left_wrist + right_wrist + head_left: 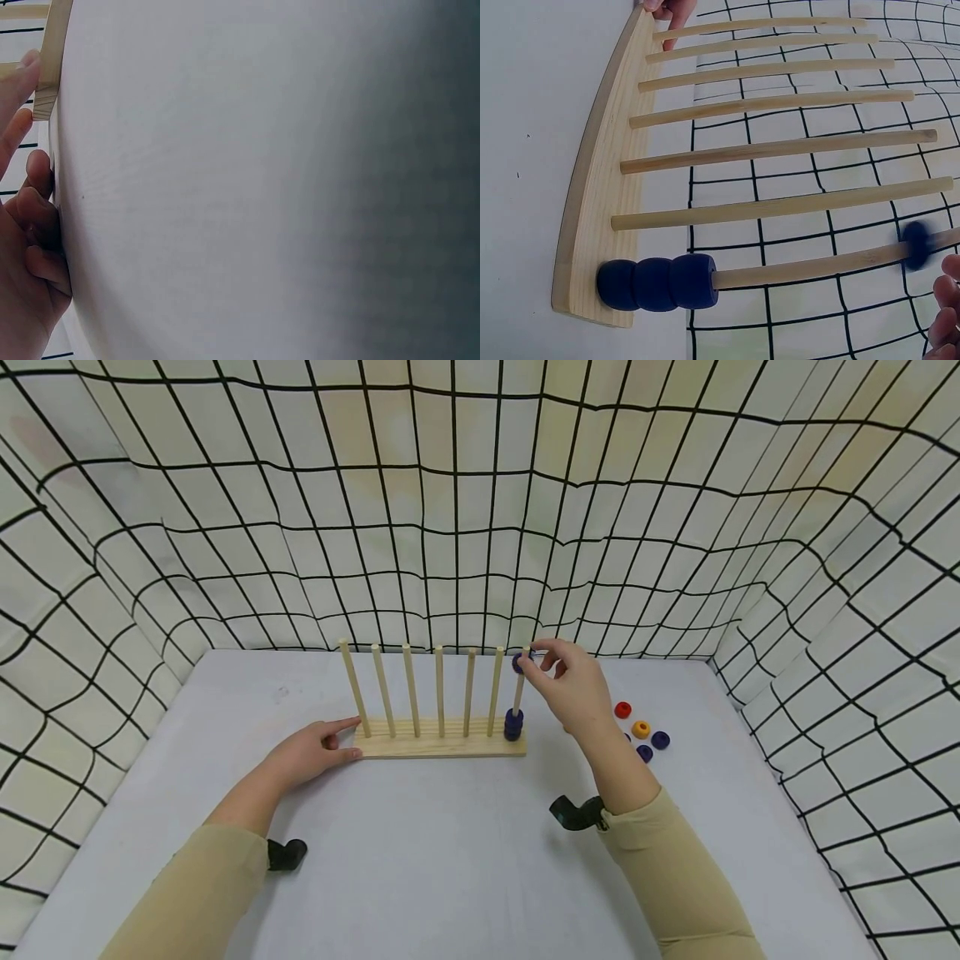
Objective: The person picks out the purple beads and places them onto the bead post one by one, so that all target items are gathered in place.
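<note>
A wooden peg rack (442, 747) with several upright pegs stands on the white table. Its left end is held between the thumb and forefinger of my left hand (309, 752); the other fingers curl beside it. Three dark blue beads (656, 284) are stacked at the foot of the rightmost peg. Another blue bead (916, 245) is around that same peg near its top, blurred in the right wrist view. My right hand (573, 685) is beside the peg top, with thumb and forefinger parted close to this bead. In the right wrist view, its fingertips (946, 292) appear apart from the bead.
Right of the rack lie a red bead (622, 710), an orange bead (641, 729) and several blue beads (660, 740), some partly behind the right wrist. Black netting (450, 527) over white walls encloses the table (420, 860) at the back and sides.
</note>
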`<state>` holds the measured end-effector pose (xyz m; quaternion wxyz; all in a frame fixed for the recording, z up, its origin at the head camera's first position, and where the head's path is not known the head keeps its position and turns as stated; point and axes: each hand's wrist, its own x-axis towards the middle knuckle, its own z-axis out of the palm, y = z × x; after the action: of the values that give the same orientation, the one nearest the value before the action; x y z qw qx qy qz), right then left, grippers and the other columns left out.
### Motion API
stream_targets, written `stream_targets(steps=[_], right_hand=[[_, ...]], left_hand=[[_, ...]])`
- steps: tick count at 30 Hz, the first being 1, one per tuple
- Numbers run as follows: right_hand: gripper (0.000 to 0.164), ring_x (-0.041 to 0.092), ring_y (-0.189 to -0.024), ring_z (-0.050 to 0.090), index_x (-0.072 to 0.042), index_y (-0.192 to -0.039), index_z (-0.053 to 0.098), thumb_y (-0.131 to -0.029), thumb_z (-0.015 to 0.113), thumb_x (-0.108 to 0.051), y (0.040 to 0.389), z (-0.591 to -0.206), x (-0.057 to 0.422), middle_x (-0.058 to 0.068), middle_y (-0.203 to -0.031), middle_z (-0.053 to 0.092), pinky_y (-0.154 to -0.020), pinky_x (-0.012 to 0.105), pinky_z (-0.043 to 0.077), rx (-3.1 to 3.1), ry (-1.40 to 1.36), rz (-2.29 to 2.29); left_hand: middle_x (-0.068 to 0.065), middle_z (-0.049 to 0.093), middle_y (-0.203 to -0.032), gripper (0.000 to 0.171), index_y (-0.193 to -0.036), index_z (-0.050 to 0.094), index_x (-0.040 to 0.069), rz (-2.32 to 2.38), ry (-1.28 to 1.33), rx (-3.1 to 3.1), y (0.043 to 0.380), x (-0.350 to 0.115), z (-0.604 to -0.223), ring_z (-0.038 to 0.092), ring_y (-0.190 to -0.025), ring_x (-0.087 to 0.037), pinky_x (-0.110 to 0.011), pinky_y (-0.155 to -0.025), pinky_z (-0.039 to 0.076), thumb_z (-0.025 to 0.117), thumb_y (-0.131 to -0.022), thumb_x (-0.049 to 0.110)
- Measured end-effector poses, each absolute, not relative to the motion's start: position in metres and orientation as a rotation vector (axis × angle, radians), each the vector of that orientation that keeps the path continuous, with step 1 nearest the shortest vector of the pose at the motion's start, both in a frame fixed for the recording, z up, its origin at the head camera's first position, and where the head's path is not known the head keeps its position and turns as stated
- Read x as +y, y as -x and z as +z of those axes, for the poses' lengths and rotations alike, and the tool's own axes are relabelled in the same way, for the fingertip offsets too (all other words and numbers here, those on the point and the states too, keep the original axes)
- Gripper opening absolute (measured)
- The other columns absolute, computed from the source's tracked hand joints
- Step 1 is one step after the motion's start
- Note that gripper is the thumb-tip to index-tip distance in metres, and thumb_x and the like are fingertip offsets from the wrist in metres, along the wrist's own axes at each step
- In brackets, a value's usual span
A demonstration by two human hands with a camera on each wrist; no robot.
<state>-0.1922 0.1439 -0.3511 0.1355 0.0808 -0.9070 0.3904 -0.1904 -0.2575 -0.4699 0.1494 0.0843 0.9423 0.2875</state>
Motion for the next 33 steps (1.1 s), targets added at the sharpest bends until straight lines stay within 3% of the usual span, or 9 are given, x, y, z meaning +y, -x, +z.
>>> stream_targets(steps=[18,33], right_hand=[[0.036,0.020,-0.077,0.047,-0.014,-0.121,0.069,-0.094,0.069,-0.037,0.191,-0.345,0.148,0.000,-0.087,0.057,-0.060,0.035,0.038,-2.581,-0.237,1.135],[0.036,0.020,-0.080,0.048,-0.018,-0.122,0.068,-0.095,0.066,-0.042,0.187,-0.347,0.163,-0.001,-0.089,0.056,-0.060,0.035,0.039,-2.603,-0.244,1.118]], left_hand=[[-0.004,0.049,-0.085,0.077,-0.151,0.044,0.014,0.809,-0.249,2.712,0.190,-0.257,-0.468,0.042,-0.074,-0.019,-0.036,-0.067,0.033,0.068,-0.090,0.053],[-0.004,0.049,-0.085,0.076,-0.151,0.044,0.014,0.827,-0.260,2.707,0.191,-0.257,-0.469,0.042,-0.073,-0.019,-0.035,-0.067,0.034,0.068,-0.090,0.052]])
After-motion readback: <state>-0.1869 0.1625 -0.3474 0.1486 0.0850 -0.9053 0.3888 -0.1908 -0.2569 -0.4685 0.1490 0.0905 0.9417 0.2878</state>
